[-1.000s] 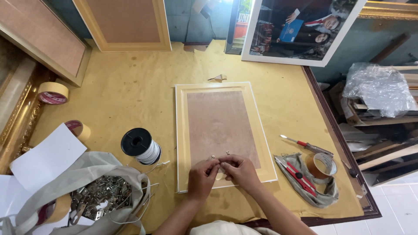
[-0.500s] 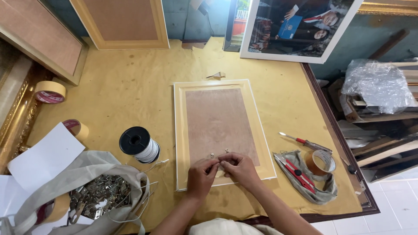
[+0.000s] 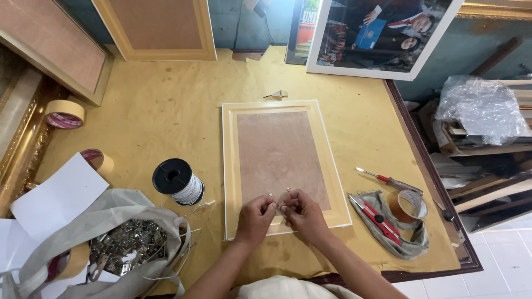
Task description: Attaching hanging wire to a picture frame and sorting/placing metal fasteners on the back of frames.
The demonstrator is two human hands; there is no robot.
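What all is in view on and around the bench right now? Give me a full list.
picture frame lying back-side up: 1, cream with brown backing, bench centre
small metal hardware piece: 1, silvery, between the fingertips at the frame's lower edge
cord spool: 1, black top with white cord, left of the frame
cloth bag of metal fittings: 1, grey, lower left
tape rolls: at least 3, tan, two at left, one on the rag at right
screwdriver: 1, red handle, right of the frame
utility knife: 1, red, on the grey rag
white paper sheet: 1, left
leaning frames: 2, cream, at back
framed photograph: 1, white border, back right
left hand; right hand: pinching the hardware piece
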